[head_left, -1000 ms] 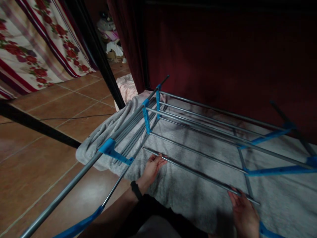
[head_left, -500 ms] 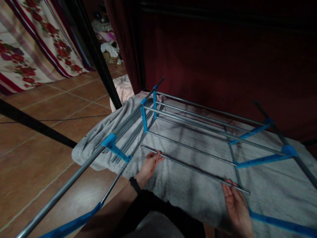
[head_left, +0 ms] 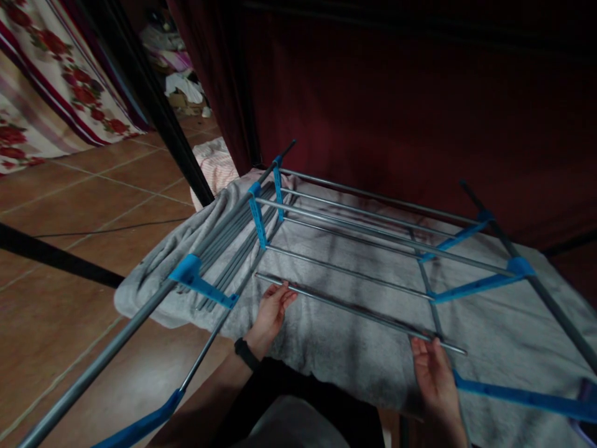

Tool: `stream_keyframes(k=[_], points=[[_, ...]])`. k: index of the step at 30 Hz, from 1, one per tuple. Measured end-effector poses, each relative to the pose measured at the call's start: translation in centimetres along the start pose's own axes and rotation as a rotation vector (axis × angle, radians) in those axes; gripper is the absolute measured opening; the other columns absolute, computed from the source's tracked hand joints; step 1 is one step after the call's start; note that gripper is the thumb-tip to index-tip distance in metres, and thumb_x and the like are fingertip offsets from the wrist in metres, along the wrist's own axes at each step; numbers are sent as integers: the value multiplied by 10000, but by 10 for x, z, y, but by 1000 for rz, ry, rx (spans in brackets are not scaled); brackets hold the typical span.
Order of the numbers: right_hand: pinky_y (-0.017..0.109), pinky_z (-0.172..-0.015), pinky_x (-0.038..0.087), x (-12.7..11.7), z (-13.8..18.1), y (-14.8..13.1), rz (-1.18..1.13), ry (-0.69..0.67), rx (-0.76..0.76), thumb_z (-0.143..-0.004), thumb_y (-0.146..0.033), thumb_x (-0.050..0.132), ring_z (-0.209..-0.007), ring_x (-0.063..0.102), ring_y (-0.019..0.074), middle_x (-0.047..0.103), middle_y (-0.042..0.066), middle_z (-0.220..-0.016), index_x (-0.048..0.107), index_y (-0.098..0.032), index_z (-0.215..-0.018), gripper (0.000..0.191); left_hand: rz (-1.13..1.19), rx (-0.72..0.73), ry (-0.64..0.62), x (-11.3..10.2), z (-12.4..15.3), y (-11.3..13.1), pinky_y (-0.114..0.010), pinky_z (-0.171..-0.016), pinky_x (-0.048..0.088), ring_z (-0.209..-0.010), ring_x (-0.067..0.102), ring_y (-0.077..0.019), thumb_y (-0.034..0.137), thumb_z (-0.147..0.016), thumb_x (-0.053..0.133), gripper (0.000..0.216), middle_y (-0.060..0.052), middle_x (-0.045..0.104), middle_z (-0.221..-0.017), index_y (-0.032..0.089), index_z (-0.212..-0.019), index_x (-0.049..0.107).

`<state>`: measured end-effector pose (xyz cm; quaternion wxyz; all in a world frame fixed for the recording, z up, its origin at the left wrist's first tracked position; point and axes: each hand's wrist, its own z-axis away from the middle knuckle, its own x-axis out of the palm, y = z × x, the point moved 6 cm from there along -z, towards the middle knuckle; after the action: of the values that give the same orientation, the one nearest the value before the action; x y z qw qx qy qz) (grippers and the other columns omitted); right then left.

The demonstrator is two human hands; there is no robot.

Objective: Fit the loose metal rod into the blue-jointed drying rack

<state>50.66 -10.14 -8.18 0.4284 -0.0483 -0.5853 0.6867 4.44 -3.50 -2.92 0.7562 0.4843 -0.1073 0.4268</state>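
Note:
A loose thin metal rod (head_left: pixel 354 311) runs level across the front of a partly assembled rack of grey tubes and blue plastic brackets. My left hand (head_left: pixel 270 314) pinches it near its left end, and my right hand (head_left: pixel 433 370) grips it near the right end, with a short tip sticking out beyond. Behind it, several rods (head_left: pixel 345 268) span between the left brackets (head_left: pixel 258 218) and the right brackets (head_left: pixel 480 287). The nearer left bracket (head_left: pixel 189 270) has no crossbar in front of me. Both rod ends are apart from the brackets.
Several spare grey tubes (head_left: pixel 240 270) lie on the grey blanket (head_left: pixel 172 305) at left. A long tube (head_left: pixel 97 361) slants towards me on the left. Dark posts (head_left: pixel 172 134) and a dark red curtain (head_left: pixel 373 112) stand behind. A dark object (head_left: pixel 585 410) shows at the right edge.
The view has shifted slightly, so the rack sits further left in the picture. Both hands stay on the rod; my right thumb now shows against it. A dark object has come into view at right.

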Motion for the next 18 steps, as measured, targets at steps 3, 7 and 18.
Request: stream_keyframes(k=[3, 7, 18], points=[[325, -1011, 605, 4, 2, -1, 5, -18, -3, -718, -376, 953, -961, 751, 134, 806, -25, -994, 762, -259, -829, 250, 10, 0, 72, -4, -1, 6, -267, -772, 624, -721, 736, -138, 123, -892, 775, 171, -60, 758, -841, 169, -780, 654], [320, -959, 630, 3, 0, -2, 2, -16, -21, -702, -301, 960, -960, 764, 142, 816, -18, -999, 781, -262, -847, 233, 2, 13, 122, -5, -3, 19, -259, -748, 622, -749, 763, -152, 137, -978, 676, 69, -85, 781, -864, 141, -913, 699], [370, -1008, 616, -3, -6, -1, -32, 28, -18, -679, -228, 922, -947, 762, 165, 817, -17, -958, 786, -275, -848, 222, 42, 116, 230, -12, -13, 51, -244, -677, 578, -746, 760, -157, 182, -1074, 511, 233, -63, 755, -811, 150, -906, 669]])
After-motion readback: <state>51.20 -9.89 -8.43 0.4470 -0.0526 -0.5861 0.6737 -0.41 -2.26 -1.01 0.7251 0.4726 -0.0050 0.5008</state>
